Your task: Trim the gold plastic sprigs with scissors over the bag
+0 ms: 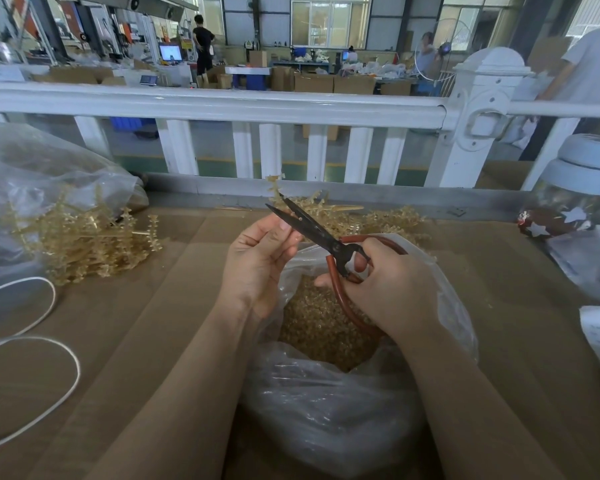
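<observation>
mid-trim: right hand [392, 285] grips red-handled black scissors [312, 233], blades apart over clear plastic bag [326, 410]; left hand [257, 261] pinches gold plastic sprig [278, 192]; next req. closing cut.

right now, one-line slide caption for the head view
Right hand opens scissors on a gold sprig held by left hand over the bag.

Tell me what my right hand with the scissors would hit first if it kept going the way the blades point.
Probably the gold plastic sprig between the open black scissors blades; your right hand aims up-left. Depth is unclear.
</observation>
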